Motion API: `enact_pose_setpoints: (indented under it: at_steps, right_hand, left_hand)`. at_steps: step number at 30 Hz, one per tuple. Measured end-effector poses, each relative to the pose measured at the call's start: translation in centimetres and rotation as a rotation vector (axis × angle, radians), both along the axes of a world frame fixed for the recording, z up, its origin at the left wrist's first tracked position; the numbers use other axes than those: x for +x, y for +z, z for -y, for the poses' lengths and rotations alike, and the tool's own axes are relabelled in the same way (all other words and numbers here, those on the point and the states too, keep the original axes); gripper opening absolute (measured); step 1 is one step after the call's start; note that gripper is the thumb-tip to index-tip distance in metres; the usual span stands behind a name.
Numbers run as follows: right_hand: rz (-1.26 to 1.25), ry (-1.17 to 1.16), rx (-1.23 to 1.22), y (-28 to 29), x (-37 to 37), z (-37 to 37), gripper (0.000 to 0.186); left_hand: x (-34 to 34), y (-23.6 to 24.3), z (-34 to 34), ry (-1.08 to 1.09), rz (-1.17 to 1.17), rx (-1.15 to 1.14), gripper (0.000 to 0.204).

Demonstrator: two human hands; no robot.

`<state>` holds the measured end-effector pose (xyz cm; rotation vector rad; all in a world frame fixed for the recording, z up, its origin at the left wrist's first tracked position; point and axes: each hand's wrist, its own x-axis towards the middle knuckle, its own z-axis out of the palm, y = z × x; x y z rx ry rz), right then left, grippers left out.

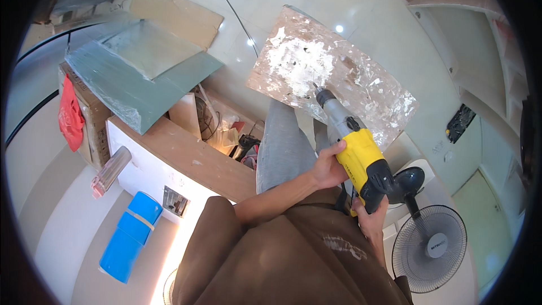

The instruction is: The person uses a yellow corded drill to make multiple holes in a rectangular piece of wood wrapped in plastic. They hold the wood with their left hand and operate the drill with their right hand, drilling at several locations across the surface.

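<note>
a big yellow drill [358, 149] is in front of the person's tummy, its nose pointing out over a board [375, 93] splashed with white. the left hand [329, 169] has its grip curled round the drill's middle, thumb on top, other fingers mostly hidden. the right hand [371, 220] has its grip closed round the back handle. i can't tell if a finger is on the trigger, or if the thin bit [315, 86] touches the board.

to hold it well, i think both hands should be snug, since it looks heavy. the bit should point away from the grey leg [284, 141]. the fan [437, 248] is near the right arm, so don't bump it.
</note>
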<state>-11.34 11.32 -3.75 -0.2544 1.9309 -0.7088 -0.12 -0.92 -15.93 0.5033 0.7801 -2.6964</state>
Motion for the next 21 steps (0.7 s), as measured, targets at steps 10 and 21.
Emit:
enact_pose_setpoints:
  at_steps: [10, 21]
  right_hand:
    - [-0.161, 0.221, -0.036, -1.9, 5.3, 14.6, 0.028]
    - [-0.223, 0.336, 0.068, -4.0, 7.9, 20.7, 0.028]
  left_hand:
    - [4.9, -2.8, 10.2, 0.252, 0.017, 0.015, 0.069]
    - [6.4, -6.3, 13.7, 0.314, 0.024, 0.061, 0.067]
